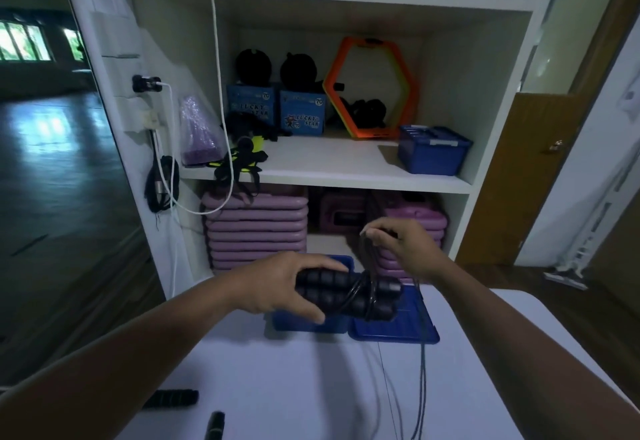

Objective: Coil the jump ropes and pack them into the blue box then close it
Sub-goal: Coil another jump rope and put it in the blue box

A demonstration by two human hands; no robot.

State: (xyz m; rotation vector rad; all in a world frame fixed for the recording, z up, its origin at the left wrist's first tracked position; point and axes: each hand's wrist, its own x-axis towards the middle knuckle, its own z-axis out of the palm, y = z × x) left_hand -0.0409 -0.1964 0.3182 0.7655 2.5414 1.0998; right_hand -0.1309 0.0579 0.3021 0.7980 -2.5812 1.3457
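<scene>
Loose handle; left hand grips handles; right hand pinches cord.

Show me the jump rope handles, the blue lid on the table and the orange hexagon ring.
jump rope handles (pixel 332 290): head view, foam grip.
blue lid (pixel 391 332): head view, near edge.
orange hexagon ring (pixel 375 133): head view, bottom bar.

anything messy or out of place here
Yes: a tangle of black straps spills over the front edge of the middle shelf and hangs down in front of the stacked purple pads below.
</scene>
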